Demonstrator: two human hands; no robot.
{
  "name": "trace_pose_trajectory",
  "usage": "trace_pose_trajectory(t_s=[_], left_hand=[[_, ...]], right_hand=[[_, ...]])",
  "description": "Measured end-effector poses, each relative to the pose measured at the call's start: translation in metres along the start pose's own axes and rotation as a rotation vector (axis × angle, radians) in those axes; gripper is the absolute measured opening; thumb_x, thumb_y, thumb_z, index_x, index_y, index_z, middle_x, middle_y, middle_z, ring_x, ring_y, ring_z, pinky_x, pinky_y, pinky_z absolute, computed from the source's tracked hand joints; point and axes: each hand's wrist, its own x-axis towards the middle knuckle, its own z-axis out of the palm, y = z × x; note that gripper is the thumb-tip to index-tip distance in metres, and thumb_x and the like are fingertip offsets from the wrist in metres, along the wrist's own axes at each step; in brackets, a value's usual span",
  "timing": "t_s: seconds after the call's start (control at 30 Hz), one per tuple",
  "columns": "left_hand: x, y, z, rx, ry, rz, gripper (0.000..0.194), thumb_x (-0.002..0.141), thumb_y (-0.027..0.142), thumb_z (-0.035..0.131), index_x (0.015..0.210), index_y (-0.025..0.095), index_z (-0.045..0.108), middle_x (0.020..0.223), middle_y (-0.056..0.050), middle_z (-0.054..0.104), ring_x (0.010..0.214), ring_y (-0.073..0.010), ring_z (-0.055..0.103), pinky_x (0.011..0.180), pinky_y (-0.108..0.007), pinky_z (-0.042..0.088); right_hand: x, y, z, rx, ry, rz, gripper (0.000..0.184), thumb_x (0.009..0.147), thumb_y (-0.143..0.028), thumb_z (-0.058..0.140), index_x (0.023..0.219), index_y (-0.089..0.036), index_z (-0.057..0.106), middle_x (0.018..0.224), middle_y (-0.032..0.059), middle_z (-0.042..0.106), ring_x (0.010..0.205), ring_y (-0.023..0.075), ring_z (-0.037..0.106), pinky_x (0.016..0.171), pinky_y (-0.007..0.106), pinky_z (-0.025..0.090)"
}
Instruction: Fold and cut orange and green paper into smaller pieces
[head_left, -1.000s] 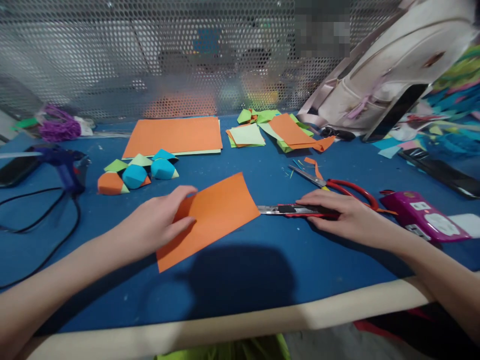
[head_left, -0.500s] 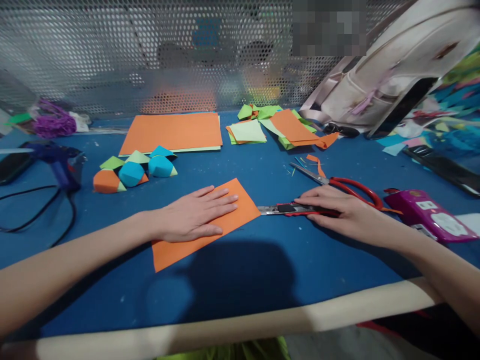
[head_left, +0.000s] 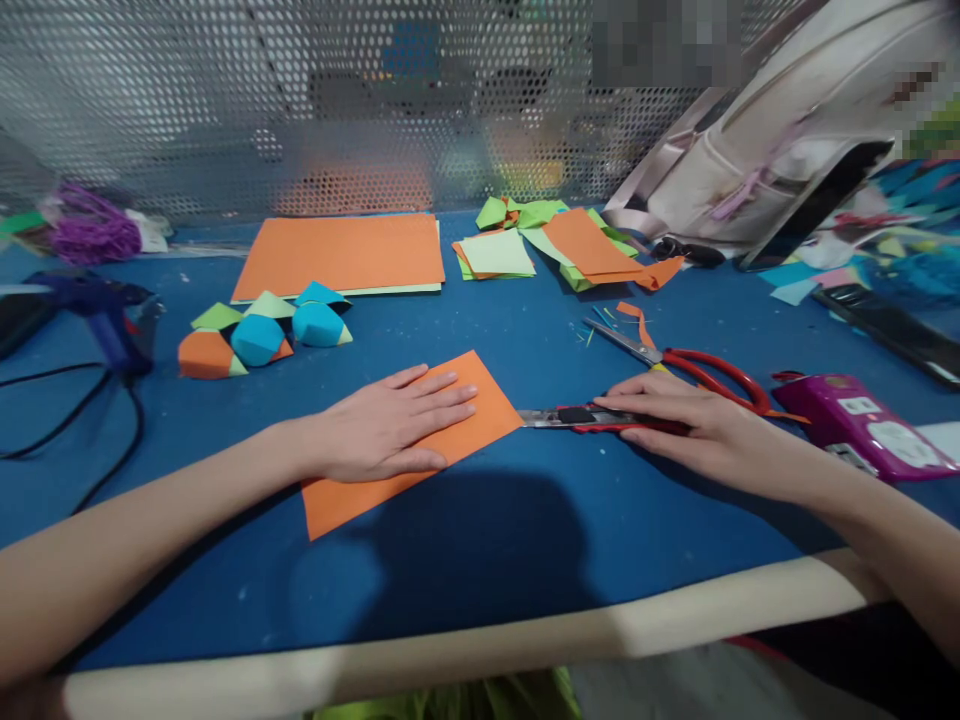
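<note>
Left hand now flat on paper

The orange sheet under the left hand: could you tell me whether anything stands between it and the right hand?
Only the craft knife, held in the right hand; its blade reaches the corner of the orange sheet.

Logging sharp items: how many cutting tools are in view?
2: a utility knife in the right hand, and red-handled scissors just beyond it on the table. More may be hidden.

I count one cutter, one pair of scissors, one backpack, one glue gun (singles all).
</note>
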Motion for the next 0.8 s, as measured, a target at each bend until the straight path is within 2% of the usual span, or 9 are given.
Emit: trace_pose_trajectory(t_s=[0.17,0.47,0.63,0.8], left_hand=[[0.000,0.000,0.000,-0.007,0.010,0.008,0.073,0.098,0.063,0.015,0.155,0.018,0.016,0.162,-0.003,0.017,0.151,-0.0214,0.005,0.123,-0.042,0.000],[0.000,0.000,0.000,-0.011,-0.006,0.003,0.075,0.097,0.065,0.012,0.156,0.018,0.015,0.163,-0.003,0.016,0.152,-0.0202,0.003,0.122,-0.040,-0.003],[0.000,0.000,0.002,-0.018,0.002,-0.001,0.074,0.097,0.065,0.014,0.156,0.021,0.017,0.163,-0.002,0.017,0.152,-0.0207,0.004,0.122,-0.040,-0.002],[0.000,-0.001,0.002,-0.019,0.005,0.014,0.075,0.097,0.065,0.013,0.155,0.018,0.017,0.163,-0.003,0.017,0.152,-0.0211,0.004,0.122,-0.042,-0.001]], right_hand=[[-0.002,-0.005,0.004,-0.002,0.026,-0.025,0.034,0.096,-0.034,0.049,0.126,-0.026,0.064,0.116,0.0095,0.064,0.105,0.0228,0.062,0.087,0.039,0.052],[-0.005,-0.013,0.009,-0.022,0.030,0.018,0.034,0.096,-0.032,0.049,0.127,-0.028,0.062,0.115,0.0077,0.063,0.102,0.0207,0.062,0.085,0.037,0.052],[-0.006,-0.014,0.011,-0.005,0.017,0.028,0.034,0.096,-0.033,0.049,0.127,-0.028,0.062,0.116,0.0076,0.063,0.104,0.0208,0.062,0.087,0.038,0.052],[-0.007,-0.015,0.012,-0.011,0.013,0.029,0.034,0.096,-0.032,0.050,0.127,-0.029,0.061,0.118,0.0074,0.062,0.106,0.0208,0.061,0.089,0.039,0.051]])
